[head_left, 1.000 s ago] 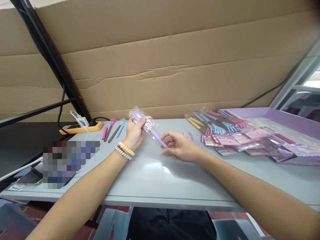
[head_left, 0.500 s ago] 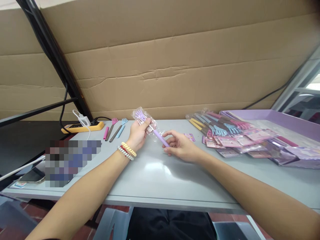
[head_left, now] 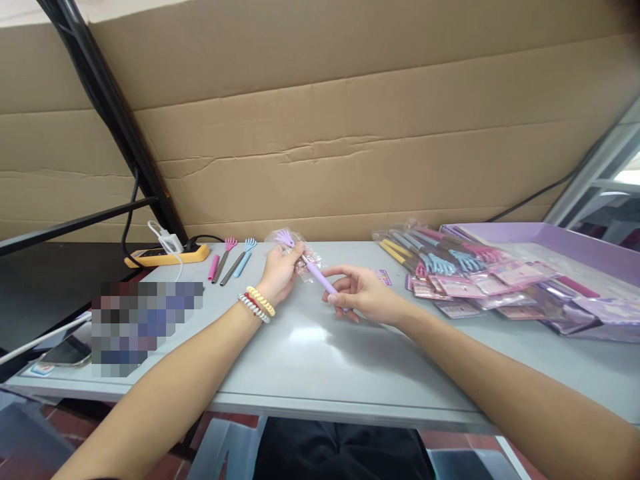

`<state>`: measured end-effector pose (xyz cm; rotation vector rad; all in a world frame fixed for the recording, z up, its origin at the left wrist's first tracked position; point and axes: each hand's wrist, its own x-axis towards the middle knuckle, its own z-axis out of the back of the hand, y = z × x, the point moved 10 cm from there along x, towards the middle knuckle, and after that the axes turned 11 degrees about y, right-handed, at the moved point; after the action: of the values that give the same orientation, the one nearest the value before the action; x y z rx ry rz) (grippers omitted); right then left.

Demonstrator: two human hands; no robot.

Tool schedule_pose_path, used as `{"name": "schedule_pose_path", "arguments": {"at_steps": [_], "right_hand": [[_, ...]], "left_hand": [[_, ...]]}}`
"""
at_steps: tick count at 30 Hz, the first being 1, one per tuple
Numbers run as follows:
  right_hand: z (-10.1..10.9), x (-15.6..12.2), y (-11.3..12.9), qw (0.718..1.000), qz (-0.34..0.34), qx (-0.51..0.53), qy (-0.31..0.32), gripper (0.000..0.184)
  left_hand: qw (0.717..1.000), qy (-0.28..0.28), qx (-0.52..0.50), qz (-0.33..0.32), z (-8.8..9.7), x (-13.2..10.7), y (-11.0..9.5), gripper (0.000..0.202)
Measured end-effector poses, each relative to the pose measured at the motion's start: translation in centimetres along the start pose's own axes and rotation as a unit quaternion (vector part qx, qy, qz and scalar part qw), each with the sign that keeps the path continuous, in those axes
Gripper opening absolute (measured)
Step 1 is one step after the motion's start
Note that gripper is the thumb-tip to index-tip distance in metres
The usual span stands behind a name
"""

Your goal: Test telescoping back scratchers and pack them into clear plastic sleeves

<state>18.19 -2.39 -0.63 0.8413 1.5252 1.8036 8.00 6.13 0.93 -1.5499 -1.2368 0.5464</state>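
Observation:
A purple back scratcher (head_left: pixel 321 277) with a hand-shaped head slants between my hands over the table. My left hand (head_left: pixel 279 275) pinches it near the head, and also has a clear plastic bag (head_left: pixel 311 265) with pink print behind the shaft. My right hand (head_left: pixel 367 293) is closed around the lower end of the purple handle, fingers curled. To the left lie a pink back scratcher (head_left: pixel 225 260) and a blue one (head_left: pixel 240 262), each with its handle grip off the shaft and beside it.
Bagged back scratchers (head_left: pixel 435 257) with pink cards are heaped at the right, against a purple box (head_left: pixel 615 330). A small printed card (head_left: pixel 384 277) lies behind my right hand. At the left are a yellow power strip (head_left: pixel 167 256) and a phone (head_left: pixel 70 350). Cardboard (head_left: pixel 320 133) stands behind the table.
The back scratcher has come out of its bag and now lies over it. My right hand has closed further round the handle end. The bag has bunched behind the shaft.

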Motion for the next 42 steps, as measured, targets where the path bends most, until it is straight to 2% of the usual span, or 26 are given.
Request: {"name": "schedule_pose_path", "arguments": {"at_steps": [4, 8, 11, 15, 18, 22, 26, 29, 34, 38, 42], "right_hand": [[0.2, 0.2, 0.0, 1.000, 0.005, 0.021, -0.006, 0.063], [0.7, 0.3, -0.6, 1.000, 0.009, 0.016, -0.015, 0.059], [1.1, 0.3, -0.9, 1.000, 0.010, 0.004, -0.023, 0.056], [1.2, 0.2, -0.8, 1.000, 0.002, -0.008, -0.020, 0.056], [1.0, 0.2, -0.8, 1.000, -0.006, -0.023, -0.009, 0.054], [1.2, 0.2, -1.0, 0.999, -0.007, -0.040, -0.002, 0.049], [1.7, 0.2, -1.2, 0.999, 0.002, -0.041, -0.007, 0.046], [1.8, 0.2, -1.2, 0.999, 0.005, -0.035, -0.012, 0.048], [1.4, 0.2, -1.0, 0.999, 0.013, -0.038, -0.013, 0.051], [1.1, 0.2, -0.7, 0.998, 0.026, -0.044, -0.031, 0.061], [0.8, 0.1, -0.3, 0.997, 0.035, -0.052, -0.042, 0.063]], "left_hand": [[1.000, 0.027, 0.011, 0.004, -0.5, 0.0, 0.2, 0.035], [0.999, 0.013, 0.030, 0.025, 0.0, 0.1, 0.2, 0.034], [0.998, -0.010, 0.032, 0.056, 1.4, 0.5, 0.2, 0.039], [0.994, -0.069, 0.008, 0.087, 4.5, 1.1, -0.1, 0.051], [0.993, -0.102, -0.023, 0.058, 6.5, 1.5, -1.0, 0.046], [0.992, -0.113, -0.055, -0.016, 7.4, 1.7, -2.7, 0.023], [0.993, -0.079, -0.046, -0.071, 6.0, 1.5, -3.9, 0.010], [0.994, -0.049, -0.050, -0.079, 4.6, 1.2, -4.1, 0.015], [0.994, -0.039, -0.046, -0.086, 3.1, 0.6, -4.2, 0.021], [0.997, -0.011, -0.022, -0.070, 1.2, 0.1, -3.2, 0.030], [0.999, 0.028, -0.015, -0.029, -0.9, -0.5, -1.6, 0.036]]}}
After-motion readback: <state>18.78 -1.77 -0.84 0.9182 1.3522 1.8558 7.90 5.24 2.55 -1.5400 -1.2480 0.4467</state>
